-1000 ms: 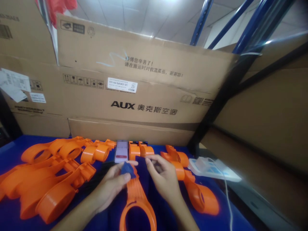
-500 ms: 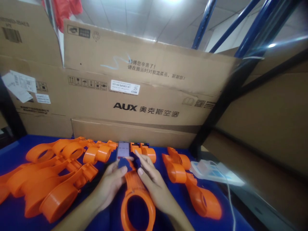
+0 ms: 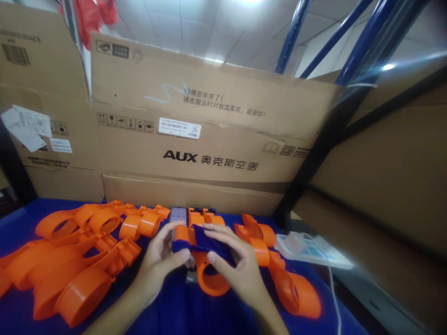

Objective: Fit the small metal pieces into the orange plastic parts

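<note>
We hold one orange plastic part [image 3: 209, 272] between both hands, lifted a little above the blue table cover [image 3: 21, 311], with its ring end hanging toward us and its narrow end pointing away toward the cardboard boxes [image 3: 195, 139]. Its long axis therefore runs roughly straight out from our body, and both hands meet at the far, narrow end. A dark blue strip [image 3: 209, 244] lies across that end, at right angles to the part's length. Our left hand [image 3: 159, 263] curls around the left side, thumb pressed onto the strip and the orange edge below it. Our right hand [image 3: 240, 267] comes from the right with fingers laid along the top of the strip and thumb underneath, so it pinches the strip itself. Both hands are equally close; the right has the better grip on the strip, the left steadies the part. A phone [image 3: 178, 215] stands just beyond our fingers, a heap of loose orange parts [image 3: 77, 260] lies to the left, more of them to the right, and a white plastic tray [image 3: 310, 251] farther right.
</note>
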Available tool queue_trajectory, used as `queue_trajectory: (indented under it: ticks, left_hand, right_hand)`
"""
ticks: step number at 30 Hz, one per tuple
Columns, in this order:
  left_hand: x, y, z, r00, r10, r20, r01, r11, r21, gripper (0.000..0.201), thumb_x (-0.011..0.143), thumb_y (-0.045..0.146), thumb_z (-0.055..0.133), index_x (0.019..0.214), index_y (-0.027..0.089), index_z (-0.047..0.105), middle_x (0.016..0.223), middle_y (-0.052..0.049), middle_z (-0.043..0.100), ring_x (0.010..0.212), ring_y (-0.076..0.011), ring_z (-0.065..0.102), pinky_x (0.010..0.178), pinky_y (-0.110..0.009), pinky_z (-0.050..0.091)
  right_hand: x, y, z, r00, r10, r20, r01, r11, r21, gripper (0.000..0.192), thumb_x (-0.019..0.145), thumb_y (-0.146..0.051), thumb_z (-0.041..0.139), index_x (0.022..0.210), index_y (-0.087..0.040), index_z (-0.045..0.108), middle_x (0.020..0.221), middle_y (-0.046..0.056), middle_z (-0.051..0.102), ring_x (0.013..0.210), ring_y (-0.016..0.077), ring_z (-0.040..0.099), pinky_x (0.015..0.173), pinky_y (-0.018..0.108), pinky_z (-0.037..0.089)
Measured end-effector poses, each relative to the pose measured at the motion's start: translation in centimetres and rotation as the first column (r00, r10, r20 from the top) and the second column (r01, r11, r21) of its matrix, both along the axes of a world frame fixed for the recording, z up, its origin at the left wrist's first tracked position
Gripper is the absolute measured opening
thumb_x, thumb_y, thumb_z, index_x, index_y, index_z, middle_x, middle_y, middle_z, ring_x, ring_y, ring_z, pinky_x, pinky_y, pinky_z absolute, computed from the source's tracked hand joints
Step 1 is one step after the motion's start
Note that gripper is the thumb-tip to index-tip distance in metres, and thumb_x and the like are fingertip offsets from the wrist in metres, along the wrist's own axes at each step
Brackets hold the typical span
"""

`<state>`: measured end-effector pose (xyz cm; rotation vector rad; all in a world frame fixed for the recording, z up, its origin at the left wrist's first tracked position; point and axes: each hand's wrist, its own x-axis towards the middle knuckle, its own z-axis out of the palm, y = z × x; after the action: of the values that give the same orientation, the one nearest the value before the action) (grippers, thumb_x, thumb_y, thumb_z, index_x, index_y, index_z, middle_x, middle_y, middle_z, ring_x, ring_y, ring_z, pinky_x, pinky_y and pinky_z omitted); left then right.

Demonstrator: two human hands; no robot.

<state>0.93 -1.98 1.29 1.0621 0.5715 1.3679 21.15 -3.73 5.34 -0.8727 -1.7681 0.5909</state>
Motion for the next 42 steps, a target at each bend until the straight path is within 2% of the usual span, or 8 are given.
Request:
queue_trajectory:
  ticks: [5, 13, 19, 22, 26, 31, 36, 42]
  left_hand:
    - [0.1, 0.1, -0.2, 0.999, 0.028, -0.040, -0.026, 0.999, 0.035, 0.059, 0.074, 0.023, 0.082, 0.129, 0.024, 0.059, 0.115, -0.008, 0.070, 0.094, -0.0238, 0.070, 0.084, -0.032, 0.055]
    - [0.0, 0.1, -0.2, 0.998, 0.044, -0.045, -0.042, 0.997, 0.057, 0.062, 0.074, 0.022, 0.082, 0.130, 0.024, 0.057, 0.119, -0.009, 0.069, 0.099, -0.0244, 0.070, 0.086, -0.032, 0.055]
    - [-0.2, -0.1, 0.0, 0.998, 0.036, -0.058, -0.027, 0.990, 0.141, 0.067, 0.077, 0.021, 0.079, 0.137, 0.027, 0.051, 0.128, -0.011, 0.065, 0.113, -0.0277, 0.066, 0.093, -0.033, 0.053]
    - [-0.5, -0.1, 0.1, 0.998, 0.006, -0.059, 0.005, 0.980, 0.197, 0.070, 0.077, 0.020, 0.079, 0.140, 0.028, 0.048, 0.135, -0.011, 0.061, 0.127, -0.0306, 0.057, 0.101, -0.036, 0.049]
    - [-0.8, -0.1, -0.1, 0.994, -0.051, -0.095, 0.075, 0.962, 0.261, 0.072, 0.077, 0.020, 0.079, 0.141, 0.029, 0.047, 0.146, -0.012, 0.053, 0.138, -0.0332, 0.046, 0.110, -0.040, 0.042]
    - [-0.8, 0.1, -0.5, 0.995, -0.017, -0.094, 0.042, 0.963, 0.268, 0.064, 0.077, 0.026, 0.079, 0.135, 0.029, 0.050, 0.154, -0.011, 0.045, 0.139, -0.0333, 0.044, 0.113, -0.043, 0.037]
    - [-0.7, 0.4, -0.2, 0.974, 0.143, -0.179, -0.108, 0.975, 0.192, 0.038, 0.080, 0.027, 0.077, 0.112, 0.026, 0.056, 0.137, -0.012, 0.062, 0.128, -0.0314, 0.056, 0.109, -0.046, 0.039]
    - [-0.9, -0.1, 0.4, 0.960, 0.201, -0.195, -0.159, 0.964, 0.213, 0.032, 0.078, 0.025, 0.078, 0.100, 0.025, 0.055, 0.131, -0.011, 0.067, 0.124, -0.0303, 0.060, 0.105, -0.044, 0.042]
  right_hand:
    - [-0.4, 0.0, -0.1, 0.999, -0.015, 0.032, 0.014, 1.000, 0.014, 0.033, 0.086, -0.025, 0.073, 0.119, -0.030, 0.072, 0.129, 0.008, 0.067, 0.123, 0.0284, 0.060, 0.108, 0.053, 0.046]
    - [-0.4, 0.3, -0.5, 0.999, -0.036, 0.037, 0.036, 0.999, 0.002, 0.034, 0.086, -0.027, 0.073, 0.120, -0.029, 0.070, 0.129, 0.008, 0.067, 0.123, 0.0279, 0.060, 0.108, 0.050, 0.047]
    - [0.0, 0.0, -1.0, 0.986, -0.095, 0.138, 0.094, 0.995, 0.009, 0.051, 0.086, -0.033, 0.072, 0.135, -0.027, 0.059, 0.133, 0.010, 0.065, 0.122, 0.0299, 0.061, 0.105, 0.050, 0.049]
    - [0.3, -0.1, -0.7, 0.969, -0.114, 0.221, 0.104, 0.993, 0.056, 0.059, 0.083, -0.033, 0.074, 0.139, -0.028, 0.055, 0.132, 0.010, 0.065, 0.120, 0.0307, 0.062, 0.103, 0.050, 0.049]
    - [0.8, 0.0, -0.1, 0.955, -0.069, 0.287, 0.029, 0.990, 0.141, 0.066, 0.078, -0.037, 0.079, 0.139, -0.027, 0.055, 0.126, 0.010, 0.067, 0.113, 0.0292, 0.065, 0.098, 0.045, 0.053]
    - [0.8, 0.1, -0.7, 0.908, -0.204, 0.366, 0.091, 0.948, 0.304, 0.070, 0.076, -0.042, 0.081, 0.139, -0.024, 0.056, 0.111, 0.011, 0.068, 0.098, 0.0266, 0.067, 0.084, 0.040, 0.058]
    - [0.3, 0.3, -1.5, 0.833, -0.321, 0.450, 0.078, 0.875, 0.479, 0.065, 0.081, -0.042, 0.077, 0.140, -0.025, 0.057, 0.102, 0.011, 0.067, 0.092, 0.0265, 0.065, 0.080, 0.043, 0.057]
    - [0.1, 0.4, -1.4, 0.841, -0.300, 0.451, 0.038, 0.863, 0.503, 0.065, 0.082, -0.041, 0.077, 0.142, -0.029, 0.054, 0.105, 0.010, 0.067, 0.095, 0.0274, 0.065, 0.083, 0.046, 0.057]
